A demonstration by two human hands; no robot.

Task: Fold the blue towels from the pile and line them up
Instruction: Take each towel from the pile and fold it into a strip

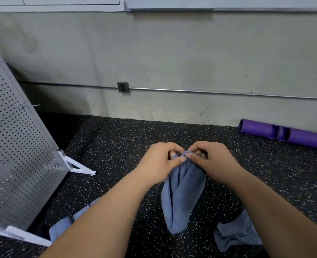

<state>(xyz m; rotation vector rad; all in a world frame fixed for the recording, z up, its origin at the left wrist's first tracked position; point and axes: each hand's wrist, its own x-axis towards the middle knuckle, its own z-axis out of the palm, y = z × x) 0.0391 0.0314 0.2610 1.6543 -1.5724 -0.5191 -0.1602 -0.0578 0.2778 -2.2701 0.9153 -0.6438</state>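
Both forearms [105,213] enter from the near edge. Left hand [159,161] and right hand [213,159] meet, fingers curled, each pinching the top edge of a blue towel [183,192], which hangs bunched in vertical folds above the speckled floor [116,146]. A second towel [235,235] lies crumpled near right. Writing on the far wall sheet [70,4] is illegible.

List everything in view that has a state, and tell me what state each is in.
left hand: pinches the held towel's top edge.
right hand: pinches the same edge, close alongside.
held towel: hanging from both hands, loosely gathered, not folded flat.
towel at lower right: crumpled on the floor.
blue cloth at lower left: mostly hidden by the forearm; state unclear.
purple tube: lying on its side by the wall.
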